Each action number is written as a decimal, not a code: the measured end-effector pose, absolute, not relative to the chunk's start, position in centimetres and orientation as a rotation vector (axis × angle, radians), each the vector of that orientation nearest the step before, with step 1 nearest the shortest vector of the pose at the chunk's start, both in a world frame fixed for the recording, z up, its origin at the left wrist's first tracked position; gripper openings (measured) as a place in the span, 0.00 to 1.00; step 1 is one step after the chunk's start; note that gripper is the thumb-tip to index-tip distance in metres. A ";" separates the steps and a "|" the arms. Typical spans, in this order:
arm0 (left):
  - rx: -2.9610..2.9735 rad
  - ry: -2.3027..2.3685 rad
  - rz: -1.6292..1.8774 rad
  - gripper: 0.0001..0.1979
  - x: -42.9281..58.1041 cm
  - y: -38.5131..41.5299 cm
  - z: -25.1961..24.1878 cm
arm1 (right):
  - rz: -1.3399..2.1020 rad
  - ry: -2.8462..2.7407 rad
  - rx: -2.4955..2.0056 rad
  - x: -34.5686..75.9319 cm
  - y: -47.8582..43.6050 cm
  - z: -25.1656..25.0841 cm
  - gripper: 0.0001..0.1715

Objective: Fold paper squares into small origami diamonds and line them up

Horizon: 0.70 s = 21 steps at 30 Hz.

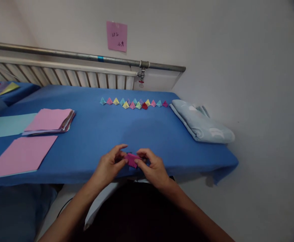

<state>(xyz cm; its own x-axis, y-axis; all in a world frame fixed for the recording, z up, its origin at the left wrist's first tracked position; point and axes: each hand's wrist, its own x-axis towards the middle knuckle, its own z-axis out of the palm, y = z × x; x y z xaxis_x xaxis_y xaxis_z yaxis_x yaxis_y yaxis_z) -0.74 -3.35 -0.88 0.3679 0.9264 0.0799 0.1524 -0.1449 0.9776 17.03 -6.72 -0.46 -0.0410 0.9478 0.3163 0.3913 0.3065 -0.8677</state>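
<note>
Between my two hands, just above the near edge of the blue-covered table [96, 134], is a small folded magenta paper [132, 160]. My left hand [111, 161] pinches its left side between thumb and fingers. On the other side, my right hand [154, 166] grips the paper's right edge, the thumb lying across its front. Fingertips behind the paper are partly hidden. Farther back, several small folded paper pieces [125, 105] in blue, pink, yellow, purple, green and red stand in two staggered rows.
To the left lie a stack of coloured paper [49, 120], a light blue sheet [9, 125] and pink sheets [23, 156]. A folded light blue blanket [199, 122] rests at the right end. Behind the table are a radiator [73, 77] and a metal pipe [68, 55].
</note>
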 end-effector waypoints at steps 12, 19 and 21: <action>1.183 0.965 1.005 0.17 -0.9 -3.8 -0.1 | 1.154 -1.353 -1.204 17.0 -6.6 0.4 0.05; 1.240 0.939 1.061 0.15 -1.2 -4.4 -0.1 | 0.898 -1.538 -1.233 17.0 -7.1 0.8 0.07; 1.239 0.901 1.051 0.14 -1.2 -4.5 -0.2 | 0.799 -1.598 -1.212 17.1 -7.1 0.7 0.06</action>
